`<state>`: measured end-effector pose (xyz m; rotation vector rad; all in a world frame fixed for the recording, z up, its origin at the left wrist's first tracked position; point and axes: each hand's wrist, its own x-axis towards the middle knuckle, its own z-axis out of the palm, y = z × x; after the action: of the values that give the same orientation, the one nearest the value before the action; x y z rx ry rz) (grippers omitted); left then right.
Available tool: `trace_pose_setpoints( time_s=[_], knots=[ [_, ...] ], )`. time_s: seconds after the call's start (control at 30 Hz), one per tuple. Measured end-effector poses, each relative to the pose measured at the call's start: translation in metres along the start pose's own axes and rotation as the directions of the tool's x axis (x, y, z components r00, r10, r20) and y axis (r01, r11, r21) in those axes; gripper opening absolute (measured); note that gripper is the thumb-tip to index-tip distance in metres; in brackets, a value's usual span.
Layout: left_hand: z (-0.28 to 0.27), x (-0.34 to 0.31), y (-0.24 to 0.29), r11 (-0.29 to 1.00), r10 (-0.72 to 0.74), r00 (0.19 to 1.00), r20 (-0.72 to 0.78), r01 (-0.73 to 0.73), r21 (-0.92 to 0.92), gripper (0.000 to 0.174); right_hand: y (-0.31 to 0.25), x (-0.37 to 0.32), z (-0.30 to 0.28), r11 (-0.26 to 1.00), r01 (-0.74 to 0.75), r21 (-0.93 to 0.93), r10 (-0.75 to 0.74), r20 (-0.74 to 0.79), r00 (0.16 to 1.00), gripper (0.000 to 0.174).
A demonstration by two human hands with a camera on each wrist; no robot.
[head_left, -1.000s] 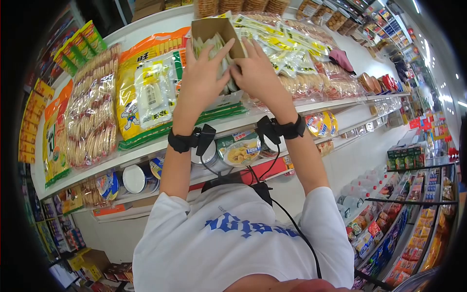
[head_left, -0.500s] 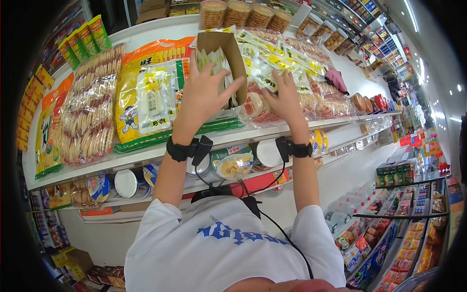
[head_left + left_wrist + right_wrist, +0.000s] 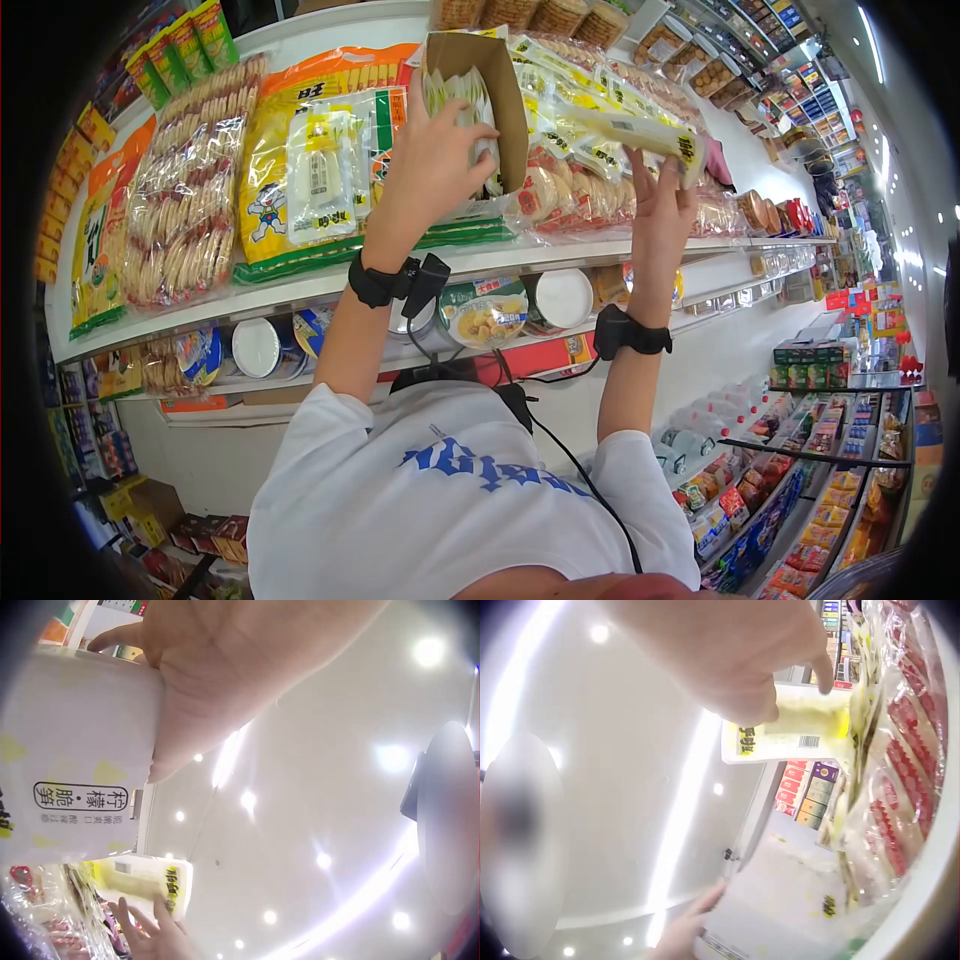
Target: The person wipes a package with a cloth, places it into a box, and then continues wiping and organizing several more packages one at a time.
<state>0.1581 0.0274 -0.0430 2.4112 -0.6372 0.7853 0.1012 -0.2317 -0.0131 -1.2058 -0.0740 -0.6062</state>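
In the head view my left hand (image 3: 432,170) is at the near left of a cardboard box (image 3: 512,110) of pale packets (image 3: 470,90), holding its wall with several bent fingers over the opening. The left wrist view shows the box's white printed side (image 3: 82,750) against the palm. My right hand (image 3: 660,210) pinches a flat, clear snack packet (image 3: 640,135) with a yellow and black label, tilted above a pile of similar packets (image 3: 560,85). In the right wrist view, thumb and fingers are on that packet (image 3: 791,724), its far end close by the pile.
Bagged round crackers (image 3: 190,190) and a large yellow snack bag (image 3: 262,190) lie left of the box. More crackers (image 3: 575,195) line the front right. Clear tubs (image 3: 560,15) stand at the back. The white shelf edge (image 3: 300,298) runs nearest the body, with round tubs below.
My right hand has gone from the box's right side to the pile on the right and now raises one packet there. My left hand stays at the box, its fingers more bent.
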Motion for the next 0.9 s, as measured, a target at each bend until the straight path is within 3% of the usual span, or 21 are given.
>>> trace_pose_setpoints(
  time_s=[0.1,0.13,0.17,0.23,0.3,0.37,0.4,0.5,0.57,0.77,0.9],
  knots=[
    [0.000,0.001,0.001,0.999,-0.007,1.000,-0.026,0.006,-0.035,0.020,-0.016,-0.006,0.021,0.995,0.095,-0.017,-0.093,0.092,0.991,0.031],
    [0.001,0.000,0.001,0.999,-0.008,1.000,-0.023,0.007,-0.033,0.021,-0.015,-0.004,0.026,0.990,0.119,0.069,-0.129,0.157,0.979,0.036],
    [0.000,0.000,0.001,0.999,-0.005,1.000,-0.022,0.004,-0.032,0.021,-0.013,-0.001,0.031,0.957,0.267,-0.111,-0.232,0.255,0.939,0.037],
    [-0.001,0.001,0.002,0.999,0.001,1.000,-0.015,-0.001,-0.033,0.022,-0.012,0.002,0.044,0.725,0.561,-0.400,-0.348,0.489,0.799,0.040],
    [-0.003,0.002,0.001,0.999,0.000,1.000,-0.009,0.000,-0.036,0.023,-0.011,-0.008,0.069,0.875,0.303,-0.377,-0.132,0.416,0.900,0.038],
    [0.000,0.001,-0.001,1.000,-0.006,1.000,0.002,0.006,-0.010,0.025,-0.001,-0.009,0.082,0.789,0.397,-0.468,-0.164,0.463,0.871,0.035],
    [0.000,0.000,-0.002,1.000,-0.015,1.000,0.007,0.015,0.004,0.025,0.009,-0.005,0.086,0.594,0.598,-0.539,-0.284,0.556,0.782,0.033],
    [-0.004,0.000,-0.001,1.000,-0.007,1.000,0.020,0.007,0.010,0.028,0.022,-0.009,0.094,0.494,0.658,-0.569,-0.265,0.621,0.737,0.030],
    [-0.001,-0.001,-0.004,1.000,-0.011,1.000,0.021,0.011,0.009,0.028,0.027,-0.002,0.089,0.483,0.663,-0.571,-0.221,0.653,0.724,0.029],
    [-0.003,0.000,-0.001,1.000,-0.015,1.000,0.017,0.015,-0.017,0.024,0.022,0.014,0.081,0.393,0.783,-0.482,-0.339,0.716,0.611,0.032],
    [-0.001,0.000,-0.001,1.000,-0.008,1.000,0.020,0.008,-0.006,0.025,0.026,0.014,0.084,0.411,0.762,-0.500,-0.191,0.770,0.609,0.031]
  ],
)
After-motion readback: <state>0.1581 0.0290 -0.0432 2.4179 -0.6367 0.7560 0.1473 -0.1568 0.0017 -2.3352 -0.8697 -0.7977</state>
